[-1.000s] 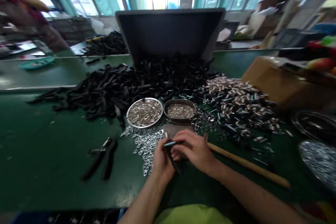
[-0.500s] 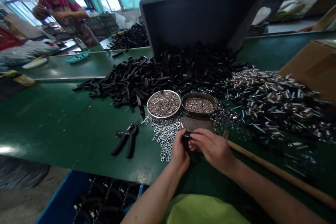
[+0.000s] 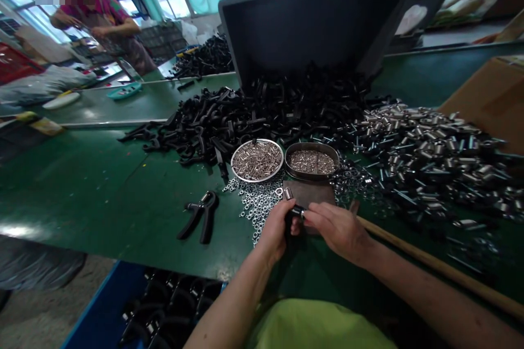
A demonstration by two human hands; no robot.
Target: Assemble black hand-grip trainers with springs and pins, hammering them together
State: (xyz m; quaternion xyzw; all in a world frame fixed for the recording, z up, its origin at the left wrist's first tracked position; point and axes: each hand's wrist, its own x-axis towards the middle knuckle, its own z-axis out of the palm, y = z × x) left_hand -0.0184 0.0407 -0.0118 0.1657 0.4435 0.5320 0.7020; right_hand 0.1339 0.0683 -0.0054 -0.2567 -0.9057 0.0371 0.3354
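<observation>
My left hand is closed around a black hand grip strengthener, whose coiled metal spring sticks up above the thumb. A black knob with a shiny end points from it toward my right hand. My right fingers are pinched at that end; any small part between them is hidden. Left of my hands, a V-shaped hand grip strengthener lies on the green table. Loose nuts are scattered beside my left hand. A flat metal plate lies just beyond my fingers.
A round dish and an oval tin hold small metal pins. Black handles spill from a grey bin. Springs and bolts are heaped right, near a wooden handle. A blue crate stands below; another person works beyond.
The held hand grip has tilted and shifted slightly right, showing more of its spring and knob. My right fingers stay at the knob's end. The whole view has shifted a little.
</observation>
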